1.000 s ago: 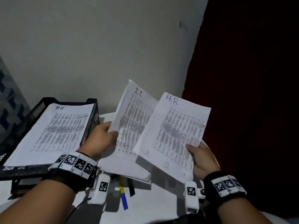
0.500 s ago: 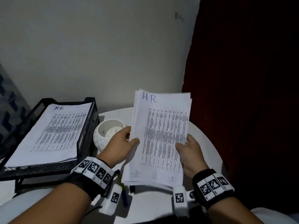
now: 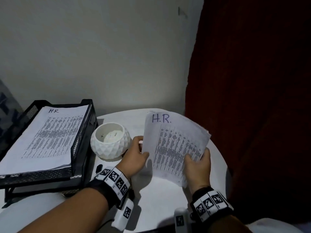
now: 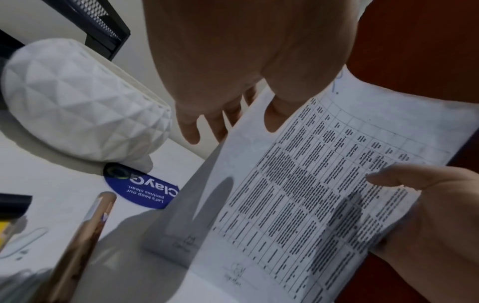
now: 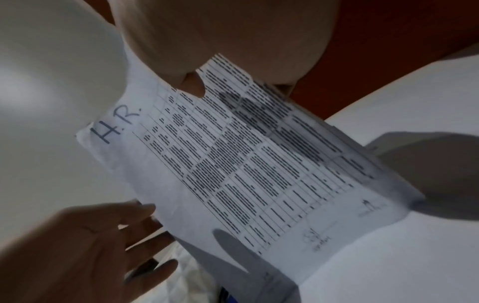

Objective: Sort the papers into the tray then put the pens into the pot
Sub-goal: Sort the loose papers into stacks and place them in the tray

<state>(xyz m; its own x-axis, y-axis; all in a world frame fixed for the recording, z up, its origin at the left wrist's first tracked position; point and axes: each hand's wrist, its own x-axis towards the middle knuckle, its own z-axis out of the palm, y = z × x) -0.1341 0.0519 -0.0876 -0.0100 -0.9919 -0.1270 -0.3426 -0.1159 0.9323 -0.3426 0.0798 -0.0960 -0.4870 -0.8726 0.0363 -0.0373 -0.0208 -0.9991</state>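
Observation:
Both hands hold a stack of printed papers [image 3: 175, 148] headed "H.R.", tilted over the white round table [image 3: 159, 199]. My left hand [image 3: 141, 148] pinches its left edge, thumb on the front. My right hand [image 3: 193, 157] grips the lower right edge, thumb on the print. The stack's bottom edge is at or just above the table top. A black mesh tray [image 3: 80, 145] at left holds papers [image 3: 45, 135] also headed "H.R.". The white faceted pot [image 3: 110, 142] stands between tray and hands. In the left wrist view a gold pen [image 4: 85, 235] and a black pen [image 4: 13, 203] lie below the pot [image 4: 85, 106].
A dark red curtain [image 3: 252, 98] hangs close along the table's right side. A grey wall is behind. A round blue sticker [image 4: 145, 188] sits on the table by the pot's foot. A lower tray tier [image 3: 33, 187] shows under the top one.
The two fanned bunches, "I.T." and "H.R.", were brought together into one stack with "H.R." on top. The stack then came down toward the table and tilted right, uncovering the pot.

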